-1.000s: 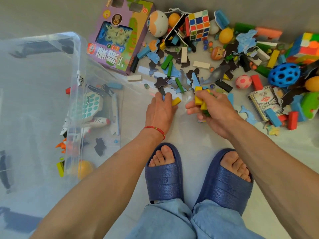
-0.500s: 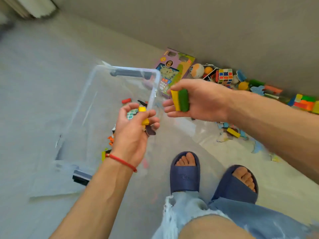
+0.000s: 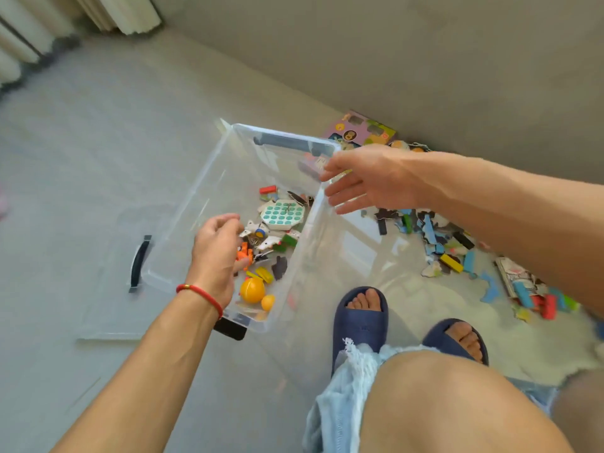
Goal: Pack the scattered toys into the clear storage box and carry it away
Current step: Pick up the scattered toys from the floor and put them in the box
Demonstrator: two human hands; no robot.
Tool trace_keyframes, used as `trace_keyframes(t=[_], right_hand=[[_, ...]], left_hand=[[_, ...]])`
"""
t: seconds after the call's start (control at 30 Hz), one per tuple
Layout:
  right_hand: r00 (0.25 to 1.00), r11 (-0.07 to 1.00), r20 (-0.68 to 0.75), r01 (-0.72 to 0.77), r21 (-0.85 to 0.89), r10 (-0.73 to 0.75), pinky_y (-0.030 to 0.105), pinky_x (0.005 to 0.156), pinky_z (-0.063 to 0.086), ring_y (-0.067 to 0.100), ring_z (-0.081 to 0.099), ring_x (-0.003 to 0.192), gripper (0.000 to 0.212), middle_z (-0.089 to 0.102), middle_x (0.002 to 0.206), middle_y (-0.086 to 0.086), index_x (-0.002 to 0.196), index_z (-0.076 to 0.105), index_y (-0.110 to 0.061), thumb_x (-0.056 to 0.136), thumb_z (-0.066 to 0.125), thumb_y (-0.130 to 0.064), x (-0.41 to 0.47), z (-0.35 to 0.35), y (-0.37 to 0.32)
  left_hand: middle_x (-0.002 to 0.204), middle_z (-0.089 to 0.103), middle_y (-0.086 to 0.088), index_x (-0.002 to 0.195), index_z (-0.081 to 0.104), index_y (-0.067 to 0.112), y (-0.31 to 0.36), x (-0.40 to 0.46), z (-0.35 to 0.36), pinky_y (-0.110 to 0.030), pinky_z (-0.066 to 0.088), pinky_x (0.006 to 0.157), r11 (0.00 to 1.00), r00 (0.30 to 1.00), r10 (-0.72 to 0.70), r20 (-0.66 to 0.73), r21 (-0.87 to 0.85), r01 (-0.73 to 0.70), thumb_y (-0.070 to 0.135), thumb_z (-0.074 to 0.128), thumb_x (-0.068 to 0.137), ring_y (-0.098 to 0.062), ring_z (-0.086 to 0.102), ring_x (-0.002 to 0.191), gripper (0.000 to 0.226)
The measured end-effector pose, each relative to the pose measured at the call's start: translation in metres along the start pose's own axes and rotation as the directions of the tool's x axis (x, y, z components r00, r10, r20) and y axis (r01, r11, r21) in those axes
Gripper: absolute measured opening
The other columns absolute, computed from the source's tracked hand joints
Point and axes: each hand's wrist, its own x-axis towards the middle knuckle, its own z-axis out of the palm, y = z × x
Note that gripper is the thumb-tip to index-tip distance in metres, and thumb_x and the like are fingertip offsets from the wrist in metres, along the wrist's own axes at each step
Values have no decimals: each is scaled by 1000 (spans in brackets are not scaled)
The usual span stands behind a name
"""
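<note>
Standing on the grey floor (image 3: 98,158) with its long axis running from the near-left toward the far-right, the clear storage box (image 3: 313,230) has one dark handle at its far short end near the wall and another at its near short end. Toys lie along its bottom toward the right long wall: a teal-dotted white board (image 3: 283,213), an orange ball (image 3: 252,290), yellow and green blocks and dark puzzle pieces. Left hand (image 3: 217,253), with a red cord at the wrist, hangs over the box's near half, back up, fingers loosely curled downward and holding nothing visible. Right hand (image 3: 366,179) is stretched over the right long rim near the far corner, palm down, fingers straight and spread, empty. Scattered toys (image 3: 451,253) remain on the floor right of the box, along the wall. A clear lid (image 3: 114,243) lies flat at the box's left side.
</note>
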Motion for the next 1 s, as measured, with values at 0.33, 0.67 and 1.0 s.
trace_keyframes(t=[0.33,0.67,1.0], right_hand=[[864,726,-502,-353,-590,13,47,84,58,25,67,91,24,71,105,17,106,71,-7,90,59,-21,10,-147,175],[693,561,-565,-274,-781,-447,42,68,51,31,58,90,17,60,98,10,102,62,-13,88,69,-19,64,-158,322],[505,870,-780,-108,-481,-369,30,74,45,17,50,89,45,47,114,11,128,52,-11,86,64,-3,46,-144,343]], left_hand=[[97,71,4,88,67,26,-53,-26,177,-40,57,89,920,831,151,535,231,-316,6,56,87,-13,66,97,23],[113,60,-13,127,62,14,-199,24,300,-36,48,91,357,474,149,868,400,-844,14,63,88,-31,57,104,39],[97,57,-15,112,64,7,-215,50,323,-42,50,63,-58,123,182,976,135,-989,18,73,83,-33,53,87,32]])
